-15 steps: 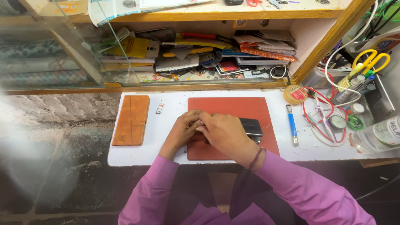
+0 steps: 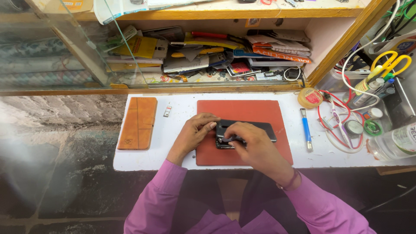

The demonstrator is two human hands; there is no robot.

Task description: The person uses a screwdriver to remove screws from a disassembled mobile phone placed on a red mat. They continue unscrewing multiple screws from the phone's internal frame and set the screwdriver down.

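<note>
The right hand (image 2: 255,145) lies curled over a dark, glossy smartphone (image 2: 247,132), its fingertips pressed together and pinching at the phone's lower left edge, while the left hand (image 2: 196,130) rests just beside it with bent fingers touching the phone's left end. The phone is a flat slab with rounded corners, lying lengthwise in the middle of a smooth, matte, brick-red mat (image 2: 242,112) that is rectangular with softly rounded corners. The mat sits on a white counter (image 2: 182,108). Left of the mat, well apart from it, lies a tan leather-look wallet case (image 2: 138,122) with stitched panels, and between the two is a small, pale metal tray piece (image 2: 167,111). Right of the mat lies a slim tool with a blue handle (image 2: 306,129), and beyond it a round yellow tape roll (image 2: 310,97) and a tangle of red and white cables (image 2: 336,123). Farther right stand yellow-handled scissors (image 2: 389,63) and a clear plastic bottle (image 2: 396,143). Behind the mat, a wooden shelf (image 2: 208,89) holds a loose heap of flat packages in yellow, red, grey and black, behind a glass pane (image 2: 86,47).
</note>
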